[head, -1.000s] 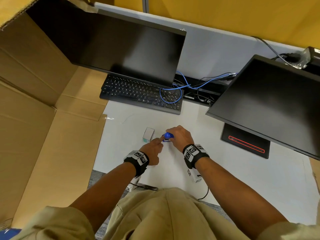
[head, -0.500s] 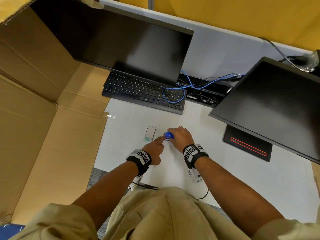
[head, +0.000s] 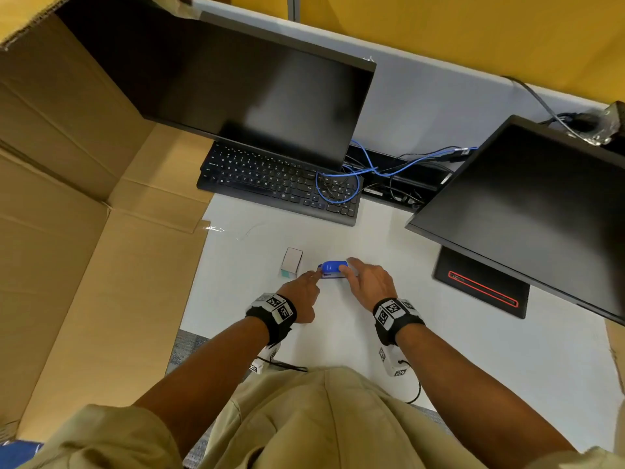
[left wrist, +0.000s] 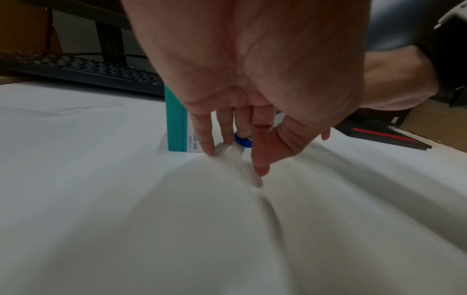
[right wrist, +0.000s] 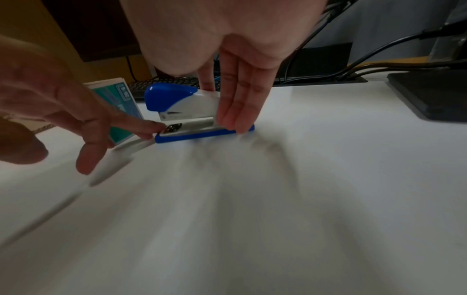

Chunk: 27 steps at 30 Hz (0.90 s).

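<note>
A small blue and white stapler (head: 333,267) (right wrist: 182,103) lies on the white desk (head: 338,333). My right hand (head: 351,269) (right wrist: 227,111) pinches its rear end, three straight fingers on the near side and the thumb behind. My left hand (head: 313,277) (right wrist: 113,139) reaches in from the left, its index fingertip touching the metal anvil at the stapler's front. In the left wrist view my left hand (left wrist: 235,151) points its fingers down at the desk, and only a blue bit of the stapler (left wrist: 243,141) shows. A white and teal staple box (head: 291,262) (right wrist: 118,103) (left wrist: 177,123) sits just left of the stapler.
A black keyboard (head: 277,184) with a looped blue cable (head: 338,187) lies beyond the stapler, under a dark monitor (head: 257,96). A second monitor (head: 527,211) on a black base (head: 483,286) stands to the right. A large open cardboard box (head: 84,231) fills the left.
My right hand has slid back toward the stapler's rear, so more of the blue top shows. My left index finger stays at the stapler's front.
</note>
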Motion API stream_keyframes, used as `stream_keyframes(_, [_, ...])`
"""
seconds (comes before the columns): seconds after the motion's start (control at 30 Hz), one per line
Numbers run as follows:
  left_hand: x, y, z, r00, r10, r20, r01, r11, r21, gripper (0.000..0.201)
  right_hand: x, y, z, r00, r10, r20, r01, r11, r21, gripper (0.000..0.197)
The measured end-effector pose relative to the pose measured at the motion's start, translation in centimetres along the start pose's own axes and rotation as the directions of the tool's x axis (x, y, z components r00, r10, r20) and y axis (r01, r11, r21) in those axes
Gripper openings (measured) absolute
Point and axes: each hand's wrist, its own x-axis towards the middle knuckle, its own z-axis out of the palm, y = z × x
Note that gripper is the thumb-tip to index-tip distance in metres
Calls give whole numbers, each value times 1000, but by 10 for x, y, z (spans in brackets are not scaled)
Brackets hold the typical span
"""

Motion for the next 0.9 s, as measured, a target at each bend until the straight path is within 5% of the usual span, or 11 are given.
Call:
stream_keyframes(0.2, [-3,-1,-12,1000,-22,-18,24,997,79,56,10,-8,-1,998,58,1,-57,983,173,49])
stream_keyframes(0.33, [-5,-2,-16,998,-6,-69,5,1000,-18,41,16,-16,-5,995,78,57,-90,962,258,47])
stream_keyframes(0.67, [-7,1,-19,980,2,-197,-25,993,-112,26,25,-16,-6,989,-5,148,-18,988,153,54])
stream_keyframes(0.8, [-1,1,-26,915,123,-385,-111,992,53,42,25,-16,-7,990,-22,137,1,988,151,53])
stream_keyframes(0.9, [-4,0,-45,904,63,-424,19,982,186,66,24,-17,-9,992,-31,126,11,988,154,52])
